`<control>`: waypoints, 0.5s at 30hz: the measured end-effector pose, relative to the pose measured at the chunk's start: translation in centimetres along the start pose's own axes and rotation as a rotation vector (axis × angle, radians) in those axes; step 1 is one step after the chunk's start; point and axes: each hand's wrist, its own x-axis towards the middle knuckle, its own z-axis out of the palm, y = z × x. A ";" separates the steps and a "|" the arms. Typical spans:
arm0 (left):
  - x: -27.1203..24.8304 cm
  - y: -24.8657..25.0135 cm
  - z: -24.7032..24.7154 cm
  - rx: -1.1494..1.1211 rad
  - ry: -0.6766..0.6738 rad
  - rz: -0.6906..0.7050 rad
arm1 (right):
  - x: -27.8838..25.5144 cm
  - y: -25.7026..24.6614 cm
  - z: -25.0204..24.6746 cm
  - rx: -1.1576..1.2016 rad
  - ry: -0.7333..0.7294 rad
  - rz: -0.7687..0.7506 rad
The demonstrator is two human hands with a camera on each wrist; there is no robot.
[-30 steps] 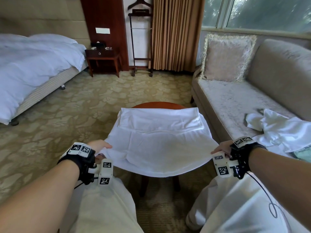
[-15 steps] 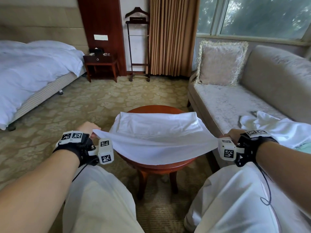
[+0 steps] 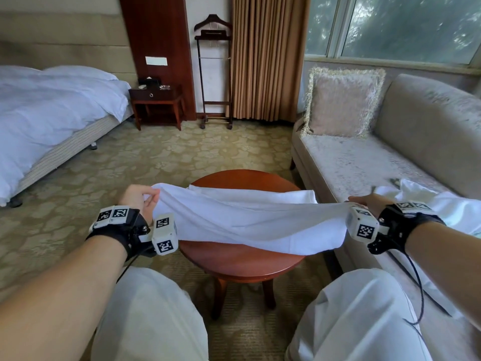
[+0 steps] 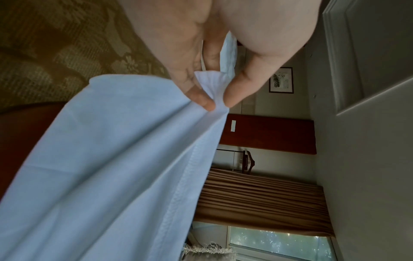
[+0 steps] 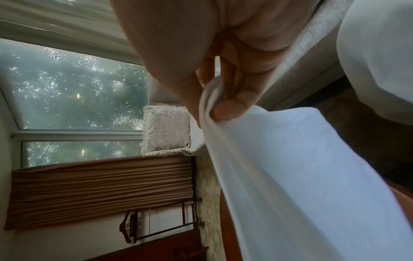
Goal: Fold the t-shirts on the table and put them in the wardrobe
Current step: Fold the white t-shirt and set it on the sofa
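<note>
Your left hand [image 3: 139, 200]: it pinches the hem corner of the white t-shirt [image 3: 250, 225] between thumb and forefinger, held off the left rim of the round table [image 3: 242, 264]; the left wrist view shows the stitched hem running away from the pinch.
Your right hand [image 3: 368, 204]: it pinches the opposite corner, thumb over curled fingers, off the table's right rim and just above the sofa [image 3: 364, 162] seat edge.
What changed: a second ago the near hem hung over the table's front; you have since lifted it and carried it toward the far side, so the table's near half now shows bare wood.
Meaning: judged from this, you are mid-fold, bringing the hem over the shirt's far part, which lies on the table's back half.
T-shirt now: stretched between both hands, sagging in the middle above the table, far edge resting on it.
Edges: the near fold line hangs close to the tabletop; the cloth overhangs the right rim.
Room beyond the table: open carpet [image 3: 166, 157] behind and to its left; the sofa crowds its right, with another white garment [image 3: 429, 201] lying there.
Wardrobe: not seen in any view.
</note>
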 end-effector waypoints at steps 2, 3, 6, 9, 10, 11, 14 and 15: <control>1.6 -0.5 0.3 -0.032 -0.027 -0.086 | 0.6 -0.3 0.4 0.100 -0.004 0.000; 1.9 -0.8 0.4 -0.054 -0.017 -0.093 | 1.1 -0.4 0.6 0.168 -0.005 0.022; 3.8 -1.8 1.0 -0.059 0.006 -0.077 | 2.8 -0.6 1.0 0.131 -0.005 0.089; 5.4 -2.3 1.4 0.059 0.011 -0.012 | 4.8 -0.4 1.7 -0.023 -0.006 0.085; 6.3 -2.2 1.3 0.118 0.022 0.009 | 5.6 -0.2 1.9 -0.053 -0.011 0.089; 6.8 -2.1 1.4 0.181 0.047 0.020 | 6.1 -0.1 2.2 -0.042 -0.032 0.109; 9.1 -1.7 1.3 0.415 0.116 0.029 | 8.4 0.3 3.1 0.058 -0.092 0.153; 10.0 -1.8 1.2 0.495 0.110 0.028 | 9.2 0.3 3.3 0.069 -0.085 0.165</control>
